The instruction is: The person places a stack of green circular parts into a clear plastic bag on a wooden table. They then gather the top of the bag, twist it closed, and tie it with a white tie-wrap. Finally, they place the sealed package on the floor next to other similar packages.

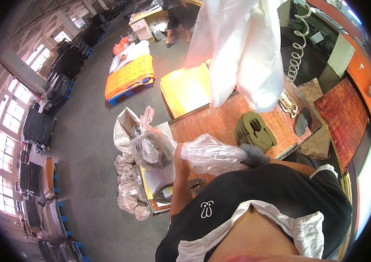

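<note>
A crumpled transparent plastic bag (pixel 211 153) stretches between my two hands above the near edge of a worn reddish-brown wooden table (pixel 203 120). My bare left hand (pixel 181 159) is closed on the bag's left end. At its other end my right hand (pixel 255 156), in a grey glove, grips the gathered plastic. Just beyond the right hand lies a stack of olive-green cut-out pieces (pixel 255 131) with a hole in the middle. Partly behind my left forearm, a smaller stack of dark cut-out pieces (pixel 197 185) rests near the table's front edge.
White plastic sheeting (pixel 246 52) hangs over the table's far side. A shaped cutting die (pixel 288 105) and a dark grey piece (pixel 302 121) lie at the right. Filled plastic bags (pixel 150 144) stand at the left. Orange sheets (pixel 131 74) sit on a blue pallet; a person (pixel 177 19) stands beyond.
</note>
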`<act>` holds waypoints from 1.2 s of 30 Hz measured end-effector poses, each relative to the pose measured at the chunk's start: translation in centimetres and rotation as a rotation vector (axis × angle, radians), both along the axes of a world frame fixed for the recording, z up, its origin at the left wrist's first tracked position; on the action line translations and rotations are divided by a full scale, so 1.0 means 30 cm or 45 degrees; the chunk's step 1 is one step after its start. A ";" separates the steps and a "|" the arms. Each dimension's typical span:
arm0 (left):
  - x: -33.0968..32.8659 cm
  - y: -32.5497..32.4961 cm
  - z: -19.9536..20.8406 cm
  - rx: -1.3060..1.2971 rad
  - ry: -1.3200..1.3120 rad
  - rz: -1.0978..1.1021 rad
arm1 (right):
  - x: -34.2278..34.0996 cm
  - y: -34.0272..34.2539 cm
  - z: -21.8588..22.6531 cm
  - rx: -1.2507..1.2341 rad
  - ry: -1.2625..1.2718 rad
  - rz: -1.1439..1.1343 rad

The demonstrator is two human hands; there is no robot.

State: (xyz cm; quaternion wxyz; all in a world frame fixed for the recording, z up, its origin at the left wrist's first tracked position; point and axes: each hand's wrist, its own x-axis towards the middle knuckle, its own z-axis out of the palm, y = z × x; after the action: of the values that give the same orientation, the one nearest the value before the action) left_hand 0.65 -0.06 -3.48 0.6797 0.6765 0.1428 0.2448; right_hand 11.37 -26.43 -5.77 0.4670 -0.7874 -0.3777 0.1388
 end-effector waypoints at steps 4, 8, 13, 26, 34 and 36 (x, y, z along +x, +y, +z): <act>0.001 -0.001 -0.003 0.045 0.027 0.009 | -0.002 -0.002 0.003 -0.002 0.018 0.003; 0.002 -0.003 0.004 0.070 0.040 0.018 | -0.003 -0.004 0.005 -0.026 0.057 0.011; -0.003 -0.003 0.015 0.135 0.024 0.004 | -0.003 -0.005 0.014 -0.079 0.142 0.015; -0.002 -0.004 0.018 0.154 0.033 0.003 | -0.008 -0.003 0.013 -0.040 0.078 -0.016; -0.003 0.006 -0.015 0.127 0.022 0.004 | -0.003 -0.001 0.011 0.020 0.043 0.010; 0.000 0.009 -0.022 0.096 0.008 -0.001 | -0.002 -0.001 0.011 0.014 -0.017 0.004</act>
State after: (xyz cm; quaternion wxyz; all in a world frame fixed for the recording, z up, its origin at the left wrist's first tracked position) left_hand 0.65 0.21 -4.14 0.6533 0.7026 0.1354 0.2474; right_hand 11.31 -26.47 -5.44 0.4685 -0.7852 -0.3829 0.1320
